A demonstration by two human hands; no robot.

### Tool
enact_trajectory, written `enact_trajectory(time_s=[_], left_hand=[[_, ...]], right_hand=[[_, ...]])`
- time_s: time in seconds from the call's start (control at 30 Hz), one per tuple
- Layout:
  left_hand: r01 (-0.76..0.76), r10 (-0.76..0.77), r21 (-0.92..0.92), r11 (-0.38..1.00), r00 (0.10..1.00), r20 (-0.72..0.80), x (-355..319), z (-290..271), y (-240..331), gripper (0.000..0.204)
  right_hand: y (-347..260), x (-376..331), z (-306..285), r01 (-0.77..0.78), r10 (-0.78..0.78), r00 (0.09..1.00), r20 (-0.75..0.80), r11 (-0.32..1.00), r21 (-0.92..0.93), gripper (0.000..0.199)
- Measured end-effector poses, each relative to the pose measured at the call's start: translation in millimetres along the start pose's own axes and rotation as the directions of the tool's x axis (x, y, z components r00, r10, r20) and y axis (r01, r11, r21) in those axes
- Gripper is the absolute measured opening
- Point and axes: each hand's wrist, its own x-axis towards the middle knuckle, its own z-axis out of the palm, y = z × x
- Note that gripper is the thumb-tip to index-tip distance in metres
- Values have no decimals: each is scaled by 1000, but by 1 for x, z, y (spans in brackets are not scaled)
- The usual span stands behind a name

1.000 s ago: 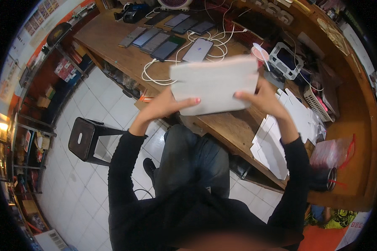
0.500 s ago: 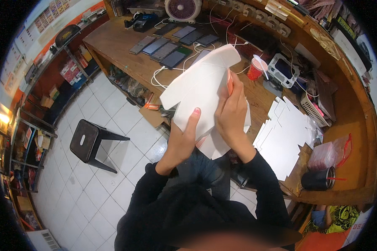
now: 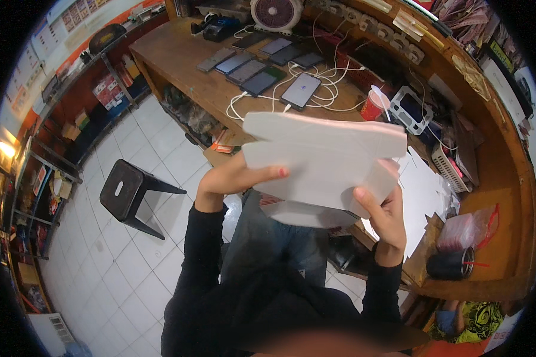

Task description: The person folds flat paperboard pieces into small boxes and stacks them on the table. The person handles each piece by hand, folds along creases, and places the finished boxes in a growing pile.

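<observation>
Phones are laid in rows on a wooden desk, with white cables routed beside them; a fan is positioned behind, a red cup to their right. A black stool is set on the tiled floor

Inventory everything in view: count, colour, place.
Wooden table: one, brown, centre to right
Flat rectangular phones: about nine, mostly dark, on the table
Thin cables: several, white, around the phones
Round fan: one, purple and white, behind them
Tapered cup: one, red, right of the phones
Flat cardboard: count unclear, white, table's right
Cylindrical tumbler: one, black, far right
Square-topped stool: one, black, left
Shelves: several, dark, far left
Folded cardboard piece: one, white, held at centre
Left hand: one, black-sleeved, on the piece's left
Right hand: one, black-sleeved, on its right
</observation>
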Motion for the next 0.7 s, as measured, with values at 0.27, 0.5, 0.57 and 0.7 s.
enact_trajectory(time_s=[0.27,0.5,0.57,0.7], left_hand=[[-74,87,124,989,991,-103,7,24,6,41],[36,-28,-243,969,999,37,-3,25,0,41],[51,-47,-113,992,998,33,-7,34,3,40],[-64,73,40,997,959,-275,4,77,2,32]], right_hand=[[21,-17,14,12,5,989,-147,993,119,42],[23,-37,7,141,-188,960,-209,965,-219,25],[26,-41,6,160,-230,952,-200,936,-314,21],[41,-50,37,123,-322,900,-293,833,-540,23]])
